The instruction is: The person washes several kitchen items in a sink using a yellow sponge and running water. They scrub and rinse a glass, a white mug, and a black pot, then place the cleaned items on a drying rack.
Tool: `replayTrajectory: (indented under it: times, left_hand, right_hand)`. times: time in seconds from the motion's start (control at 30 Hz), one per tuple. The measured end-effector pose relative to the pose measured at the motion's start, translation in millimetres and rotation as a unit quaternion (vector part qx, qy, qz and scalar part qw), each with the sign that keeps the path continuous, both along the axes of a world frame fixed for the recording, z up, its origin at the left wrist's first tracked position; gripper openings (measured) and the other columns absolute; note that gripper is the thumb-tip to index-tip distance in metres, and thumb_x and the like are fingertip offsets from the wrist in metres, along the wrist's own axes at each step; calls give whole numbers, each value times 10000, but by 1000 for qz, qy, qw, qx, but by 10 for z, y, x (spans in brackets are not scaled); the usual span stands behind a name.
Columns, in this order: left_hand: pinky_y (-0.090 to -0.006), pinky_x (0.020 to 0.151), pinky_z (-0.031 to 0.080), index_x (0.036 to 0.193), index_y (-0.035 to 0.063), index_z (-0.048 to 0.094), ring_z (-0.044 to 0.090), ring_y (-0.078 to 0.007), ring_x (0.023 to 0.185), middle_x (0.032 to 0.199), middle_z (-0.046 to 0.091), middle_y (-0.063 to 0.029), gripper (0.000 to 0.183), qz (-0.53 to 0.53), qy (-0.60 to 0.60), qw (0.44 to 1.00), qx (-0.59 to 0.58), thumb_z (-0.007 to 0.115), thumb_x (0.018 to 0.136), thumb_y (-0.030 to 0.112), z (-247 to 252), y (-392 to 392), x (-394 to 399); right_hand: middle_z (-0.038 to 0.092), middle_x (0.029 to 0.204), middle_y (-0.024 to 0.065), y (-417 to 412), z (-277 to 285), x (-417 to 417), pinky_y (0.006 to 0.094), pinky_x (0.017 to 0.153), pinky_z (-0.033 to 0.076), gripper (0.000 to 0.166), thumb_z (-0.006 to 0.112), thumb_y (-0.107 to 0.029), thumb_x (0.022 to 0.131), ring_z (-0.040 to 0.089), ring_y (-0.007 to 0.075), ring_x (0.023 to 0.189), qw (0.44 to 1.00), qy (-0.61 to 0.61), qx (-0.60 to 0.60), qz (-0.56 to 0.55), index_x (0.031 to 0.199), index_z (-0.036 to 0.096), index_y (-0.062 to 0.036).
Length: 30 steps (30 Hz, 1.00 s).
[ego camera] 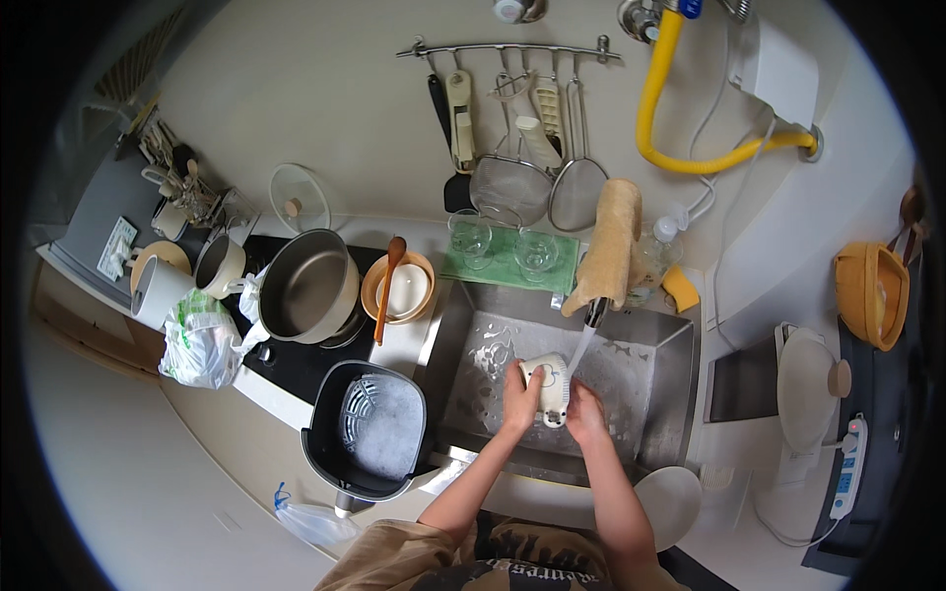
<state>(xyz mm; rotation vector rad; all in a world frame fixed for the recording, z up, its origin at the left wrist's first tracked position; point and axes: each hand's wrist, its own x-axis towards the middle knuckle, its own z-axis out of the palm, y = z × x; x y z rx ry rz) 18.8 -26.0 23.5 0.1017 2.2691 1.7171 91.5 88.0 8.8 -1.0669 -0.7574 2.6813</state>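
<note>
Over the stainless steel sink [473, 384], my left hand [523, 395] grips a white ceramic cup [550, 380] with a blue drawing and a small animal-like figure at its lower end. My right hand [585, 410] is at the cup's right side, its fingers partly hidden behind it. Water runs from the faucet [597, 312], which has a tan cloth [612, 236] draped over it, down to the cup's right edge. Wet patches and suds lie on the sink floor.
A black air fryer basket [318, 443] with sudsy water stands left of the sink. Beyond it are a large pot [277, 292] and a wooden bowl [369, 295] with a spoon. Glasses [535, 255] stand on a green mat [573, 255] behind the sink. A yellow sponge [680, 288] lies at the back right.
</note>
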Motion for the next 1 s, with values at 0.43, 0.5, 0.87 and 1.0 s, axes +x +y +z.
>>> replayTrajectory:
  times: [0.43, 0.5, 0.87, 1.0]
  left_hand:
    - [-383, 748, 478, 1202, 74, 439, 572, -252, 913, 1079, 558, -112, 503, 114, -283, 921, 242, 310, 916, 468, 253, -253, 210]
    - [-389, 601, 490, 1200, 108, 456, 583, -278, 888, 1049, 578, -100, 533, 44, -407, 845, 345, 277, 901, 511, 174, -329, 198]
    - [-290, 516, 423, 1304, 101, 382, 521, -397, 857, 1183, 480, -178, 677, -62, -587, 595, 546, 304, 846, 594, 187, 44, 425]
    - [-300, 542, 441, 1335, 147, 354, 494, -420, 896, 1232, 452, -171, 720, -95, -587, 586, 550, 390, 803, 631, 173, -91, 334]
  right_hand:
    - [633, 837, 101, -161, -12, -153, 300, 726, 514, 154, 501, -69, 856, 624, 189, 753, 998, -40, 38, -44, 913, 612, 21]
    - [634, 814, 78, -73, 153, -90, 261, 691, 491, 118, 541, -55, 838, 609, 149, 734, 984, -26, 176, -6, 878, 619, 24]
    - [656, 823, 78, 234, 898, 105, 228, 694, 473, 109, 560, -33, 847, 607, 104, 767, 908, -28, 418, -10, 860, 620, 56]
    - [671, 824, 113, 289, 831, 157, 273, 670, 490, 127, 576, -48, 807, 637, 157, 745, 848, -4, 529, 33, 874, 651, 29]
